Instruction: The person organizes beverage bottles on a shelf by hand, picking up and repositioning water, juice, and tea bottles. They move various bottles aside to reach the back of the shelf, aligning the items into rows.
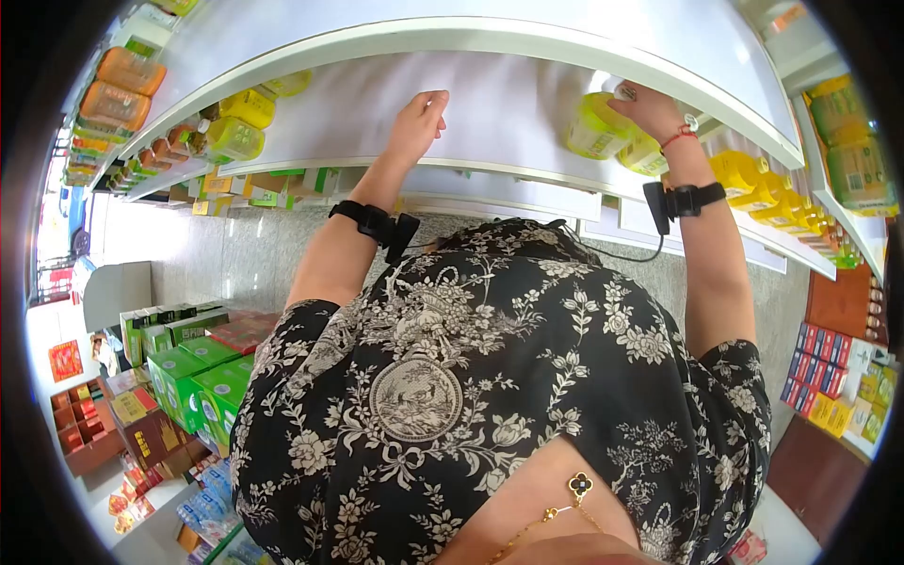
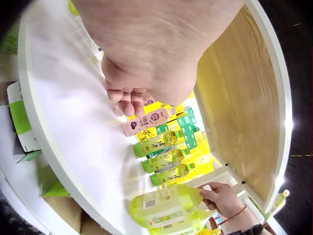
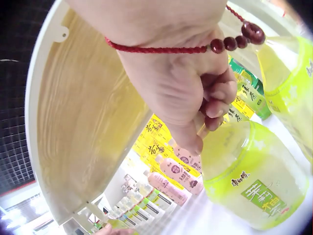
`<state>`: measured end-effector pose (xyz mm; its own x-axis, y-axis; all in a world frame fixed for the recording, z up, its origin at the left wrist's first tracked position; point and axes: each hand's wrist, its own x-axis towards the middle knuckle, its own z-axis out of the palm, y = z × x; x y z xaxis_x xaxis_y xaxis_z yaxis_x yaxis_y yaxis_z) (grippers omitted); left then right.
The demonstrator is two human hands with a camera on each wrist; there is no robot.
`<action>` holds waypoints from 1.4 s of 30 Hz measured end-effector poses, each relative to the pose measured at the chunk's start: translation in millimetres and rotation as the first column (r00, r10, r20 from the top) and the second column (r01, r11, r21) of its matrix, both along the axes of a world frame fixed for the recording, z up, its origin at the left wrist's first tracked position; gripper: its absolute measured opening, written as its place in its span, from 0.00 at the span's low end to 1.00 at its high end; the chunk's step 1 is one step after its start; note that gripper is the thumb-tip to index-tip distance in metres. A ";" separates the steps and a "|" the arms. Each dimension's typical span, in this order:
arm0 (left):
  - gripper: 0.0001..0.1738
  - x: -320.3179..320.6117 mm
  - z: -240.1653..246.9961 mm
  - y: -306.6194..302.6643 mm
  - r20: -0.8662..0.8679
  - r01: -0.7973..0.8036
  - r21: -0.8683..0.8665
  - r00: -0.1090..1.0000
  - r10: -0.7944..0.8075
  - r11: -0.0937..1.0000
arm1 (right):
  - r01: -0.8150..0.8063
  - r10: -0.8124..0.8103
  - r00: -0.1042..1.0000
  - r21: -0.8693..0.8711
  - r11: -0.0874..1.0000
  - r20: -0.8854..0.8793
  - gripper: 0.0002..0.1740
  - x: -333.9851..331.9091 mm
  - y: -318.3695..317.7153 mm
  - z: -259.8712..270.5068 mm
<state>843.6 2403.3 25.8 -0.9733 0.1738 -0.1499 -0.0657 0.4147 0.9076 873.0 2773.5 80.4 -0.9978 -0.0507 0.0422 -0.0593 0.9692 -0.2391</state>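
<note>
My right hand (image 1: 650, 111) grips a large yellow-green tea bottle (image 1: 595, 134) at its capped neck, on the right part of the white shelf (image 1: 499, 118). In the right wrist view, thumb and curled fingers close around the top of this bottle (image 3: 257, 183), whose green label faces the camera. A second large bottle (image 1: 642, 153) of the same kind stands right beside it. Further left, my left hand (image 1: 414, 130) hovers over the shelf with loosely curled fingers and nothing in them. Pink bottles (image 2: 152, 120) and small green tea bottles (image 2: 165, 161) stand deeper in.
An upper shelf board (image 1: 452, 36) overhangs both hands. More yellow-green bottles (image 1: 235, 138) stand at the shelf's left end, and yellow bottles (image 1: 744, 174) line up at the right. Yellow cartons (image 3: 154, 137) are stacked at the back. Green boxes (image 1: 188, 377) pile up behind on the left.
</note>
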 end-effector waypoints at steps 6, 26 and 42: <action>0.26 1.2 -5.0 -41.7 -0.008 -0.130 -0.002 0.992 0.130 0.992 | 0.007 -0.007 1.000 0.023 1.000 0.003 0.32 6.7 7.9 1.1; 0.18 -21.4 51.4 -125.5 -0.730 -0.484 -0.279 0.668 0.144 0.829 | 0.314 0.032 0.914 0.754 0.577 -0.405 0.22 6.2 132.3 13.6; 0.19 -9.8 -21.6 -28.9 -0.352 -0.022 -0.432 0.924 -0.146 0.902 | 0.163 -0.044 0.986 0.871 0.464 -0.161 0.23 99.7 184.7 -1.7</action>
